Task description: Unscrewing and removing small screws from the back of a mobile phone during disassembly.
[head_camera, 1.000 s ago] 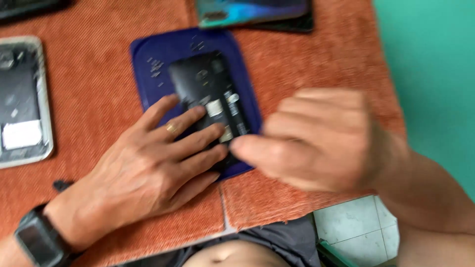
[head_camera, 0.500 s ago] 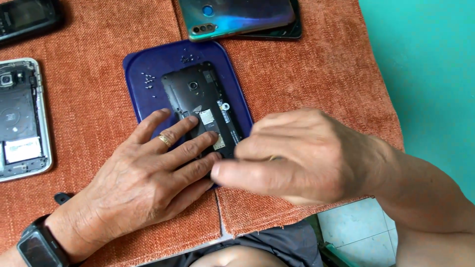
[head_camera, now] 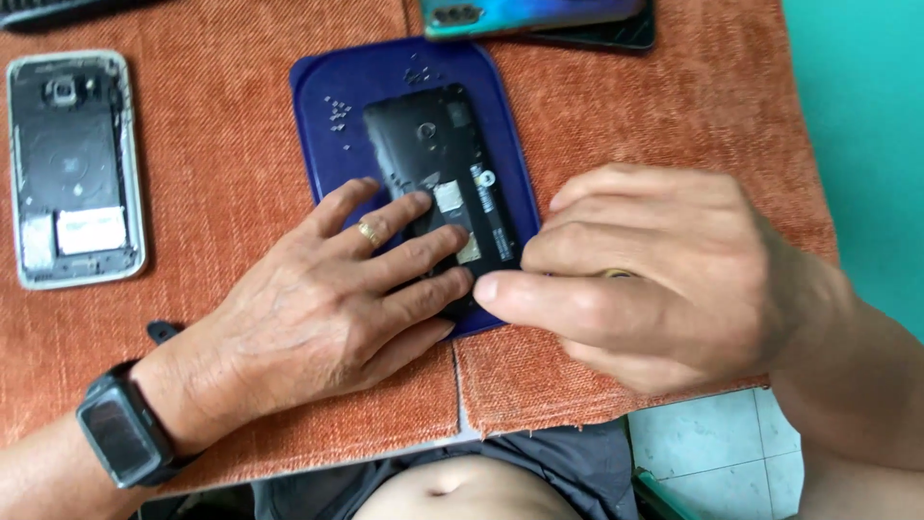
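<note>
Head view: opened black phone [head_camera: 438, 178] at frame centre on blue tray [head_camera: 322, 106], long axis running upper left to lower right. Left hand [head_camera: 327, 308] flat, fingers spread, pressing phone's lower end. Right hand [head_camera: 654, 274] curled at lower-right corner, fingertips touching edge; whether it holds anything, cannot tell. Orange desk [head_camera: 212, 144] beneath.

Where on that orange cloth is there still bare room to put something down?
Bare orange cloth lies between the opened silver phone and the blue tray, and right of the tray. The tray is crowded: black phone, screws, both hands.
</note>
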